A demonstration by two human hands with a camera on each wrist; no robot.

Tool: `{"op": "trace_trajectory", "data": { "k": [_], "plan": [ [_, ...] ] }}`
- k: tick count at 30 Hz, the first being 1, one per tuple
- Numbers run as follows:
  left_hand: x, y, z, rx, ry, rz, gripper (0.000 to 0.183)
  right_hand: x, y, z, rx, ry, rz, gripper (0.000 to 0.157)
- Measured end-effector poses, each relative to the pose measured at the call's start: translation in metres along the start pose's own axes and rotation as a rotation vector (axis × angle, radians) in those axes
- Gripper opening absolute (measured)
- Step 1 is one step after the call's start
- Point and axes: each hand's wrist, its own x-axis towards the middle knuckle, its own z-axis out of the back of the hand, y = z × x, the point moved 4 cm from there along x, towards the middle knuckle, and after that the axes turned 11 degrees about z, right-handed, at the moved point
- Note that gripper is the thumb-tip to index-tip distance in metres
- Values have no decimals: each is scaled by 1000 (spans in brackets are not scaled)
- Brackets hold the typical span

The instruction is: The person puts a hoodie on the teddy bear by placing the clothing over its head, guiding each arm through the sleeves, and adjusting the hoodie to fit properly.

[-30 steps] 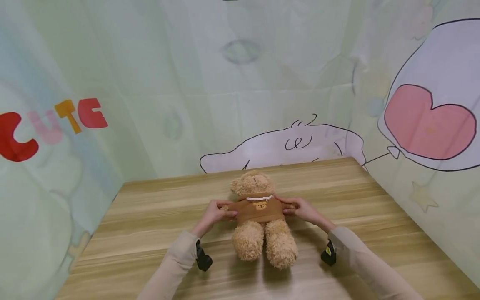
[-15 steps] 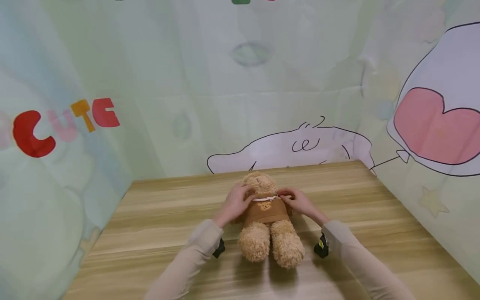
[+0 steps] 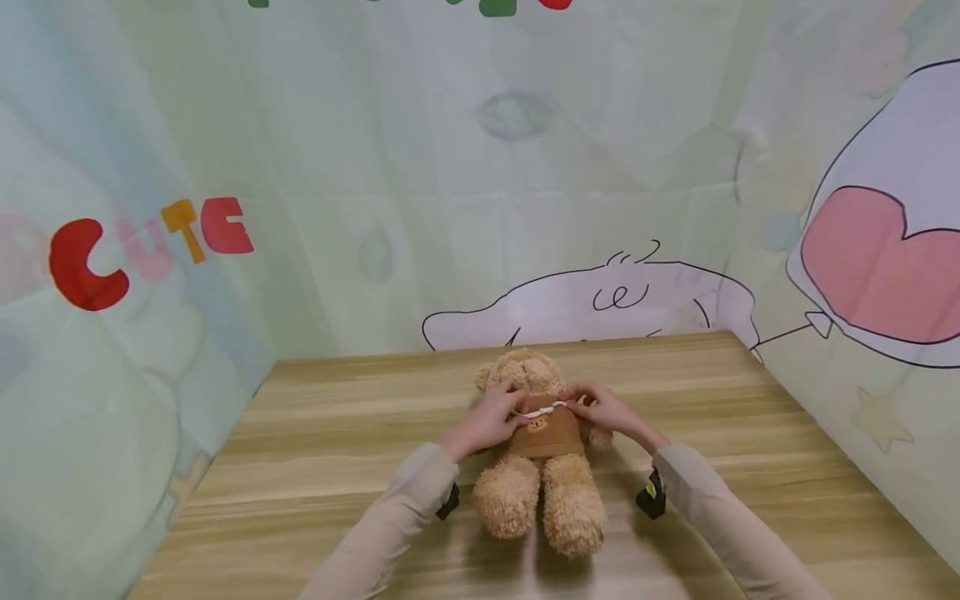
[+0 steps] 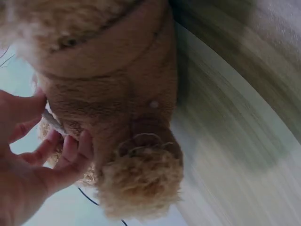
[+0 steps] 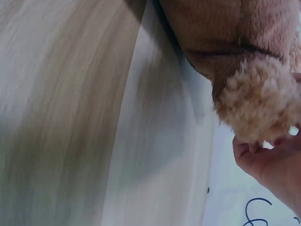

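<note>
A light-brown plush teddy bear [image 3: 573, 504] lies on its back on the table, legs toward me. It wears a brown top [image 3: 551, 442] with a small bear face on the chest and a white cord [image 3: 542, 412] at the neckline. My left hand [image 3: 495, 421] pinches the cord's left side; in the left wrist view the thumb and fingers close around a pale piece of the cord [image 4: 52, 121]. At the other side, my right hand [image 3: 606, 414] pinches the cord's right end. The bear's furry paw [image 5: 258, 101] hides part of the right fingers in the right wrist view.
The wood-grain table [image 3: 337, 433] extends on both sides of the bear. Behind it hangs a printed backdrop [image 3: 337, 208] with cartoon drawings, meeting the table's far edge. Dark wrist cameras [image 3: 652, 496] sit below both forearms.
Both hands have left the bear's arms and moved inward and up to the neckline, where they now hold the white cord. The head view has shifted slightly left.
</note>
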Motion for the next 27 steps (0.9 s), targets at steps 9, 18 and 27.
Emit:
{"op": "trace_trajectory", "data": {
  "k": [9, 18, 27],
  "plan": [
    [-7, -3, 7, -132, -47, -75, 4, -3, 33, 9, -174, -59, 105, 7],
    [-25, -10, 9, -96, -59, -125, 21, -17, 85, 8, -390, -49, 316, 6],
    [-33, -7, 3, -117, 62, -104, 11, -34, 98, -7, -490, 46, 431, 12]
  ]
}}
